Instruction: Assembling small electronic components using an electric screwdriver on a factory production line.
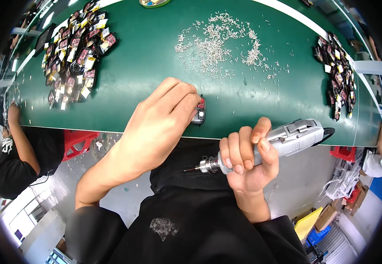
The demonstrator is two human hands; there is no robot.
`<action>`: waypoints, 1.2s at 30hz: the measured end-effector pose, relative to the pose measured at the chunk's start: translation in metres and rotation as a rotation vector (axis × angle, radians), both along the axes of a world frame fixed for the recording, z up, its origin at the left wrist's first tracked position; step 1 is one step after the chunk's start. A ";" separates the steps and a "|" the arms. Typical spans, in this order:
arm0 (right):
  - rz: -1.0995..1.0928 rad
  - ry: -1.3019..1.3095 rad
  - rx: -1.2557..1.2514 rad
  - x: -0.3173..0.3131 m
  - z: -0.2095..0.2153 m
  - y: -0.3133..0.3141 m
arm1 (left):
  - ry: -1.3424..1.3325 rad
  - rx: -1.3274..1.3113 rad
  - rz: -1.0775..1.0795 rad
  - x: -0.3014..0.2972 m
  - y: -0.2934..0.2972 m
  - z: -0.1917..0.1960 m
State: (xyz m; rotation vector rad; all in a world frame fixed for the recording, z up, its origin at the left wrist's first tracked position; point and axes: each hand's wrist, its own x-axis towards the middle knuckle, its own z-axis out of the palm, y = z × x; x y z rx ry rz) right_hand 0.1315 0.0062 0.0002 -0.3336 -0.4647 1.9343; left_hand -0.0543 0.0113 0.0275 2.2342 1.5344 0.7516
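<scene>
My left hand (162,121) rests at the near edge of the green table (142,66), its fingertips on a small red and black part (199,110) that it pins down. My right hand (249,158) is closed around a silver electric screwdriver (283,141), held level below the table edge with its bit (192,169) pointing left. The screwdriver tip is apart from the small part, lower and toward me. A black cable leaves the tool's rear end.
Several small white screws (219,44) are scattered over the table's middle. Piles of red and black parts lie at far left (74,53) and far right (338,75). Another person in black (15,158) sits at my left. Red stools and cardboard boxes stand on the floor.
</scene>
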 end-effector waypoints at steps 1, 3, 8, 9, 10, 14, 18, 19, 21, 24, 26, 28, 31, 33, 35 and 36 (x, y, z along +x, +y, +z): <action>0.000 -0.019 -0.013 -0.004 -0.001 -0.004 | -0.001 -0.004 0.001 0.001 -0.001 -0.003; -0.004 -0.055 -0.059 -0.010 -0.002 -0.011 | 0.110 0.157 -0.043 0.002 -0.002 -0.012; -0.054 -0.141 -0.158 -0.025 -0.002 -0.022 | 0.172 0.284 -0.107 0.016 -0.011 -0.014; -0.062 -0.187 -0.147 -0.026 -0.003 -0.021 | 0.195 0.304 -0.095 0.019 -0.013 -0.014; -0.068 -0.234 -0.136 -0.026 -0.004 -0.021 | 0.218 0.323 -0.083 0.021 -0.015 -0.015; -0.061 -0.205 -0.128 -0.023 -0.006 -0.020 | 0.182 0.242 -0.078 0.024 -0.019 -0.017; 0.059 -0.120 0.034 -0.002 0.008 0.000 | 0.146 0.137 -0.084 0.018 -0.027 -0.014; 0.094 -0.210 0.183 0.006 0.015 0.012 | 0.150 0.089 -0.096 0.017 -0.028 -0.009; 0.067 -0.231 0.287 0.016 0.033 0.031 | 0.150 0.035 -0.110 0.016 -0.029 -0.009; 0.042 -0.228 0.385 0.022 0.048 0.055 | 0.199 0.106 -0.141 0.015 -0.028 -0.015; 0.060 -0.211 0.387 0.019 0.050 0.065 | 0.216 0.138 -0.139 0.014 -0.029 -0.016; 0.071 -0.262 0.389 0.014 0.049 0.072 | 0.196 0.145 -0.135 0.014 -0.029 -0.019; 0.103 -0.280 0.378 0.008 0.041 0.078 | 0.178 0.171 -0.119 0.015 -0.028 -0.022; 0.113 -0.275 0.375 0.007 0.037 0.078 | 0.175 0.184 -0.107 0.016 -0.028 -0.024; 0.115 -0.297 0.386 0.007 0.035 0.078 | 0.178 0.220 -0.099 0.017 -0.028 -0.026; 0.118 -0.298 0.382 0.006 0.034 0.078 | 0.176 0.215 -0.096 0.017 -0.028 -0.026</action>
